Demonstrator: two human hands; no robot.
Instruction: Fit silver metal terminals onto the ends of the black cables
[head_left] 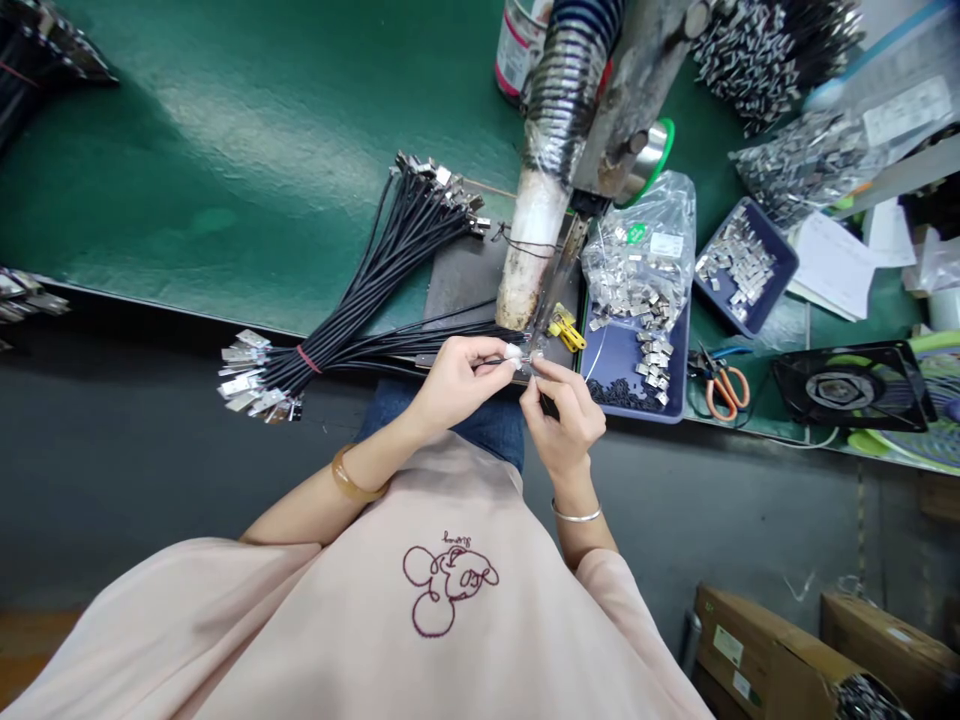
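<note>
My left hand [466, 382] pinches the end of a thin black cable, with white covering on a fingertip. Close beside it, my right hand [564, 415] has thumb and forefinger pressed together on something too small to make out. Both sets of fingertips nearly meet under a narrow metal rod [559, 285] that slants down from a clamped stand. Left of the hands lies a bundle of black cables [360, 285] with metal connectors on the ends, tied by a red band [307, 359].
A ribbed hose [570, 70] with a dirty white nozzle [523, 275] hangs above the hands. To the right are a blue tray [679, 375] of metal connector shells, a yellow clip [568, 328], a smaller bin [780, 265], orange-handled pliers [726, 390] and a black fan [851, 388].
</note>
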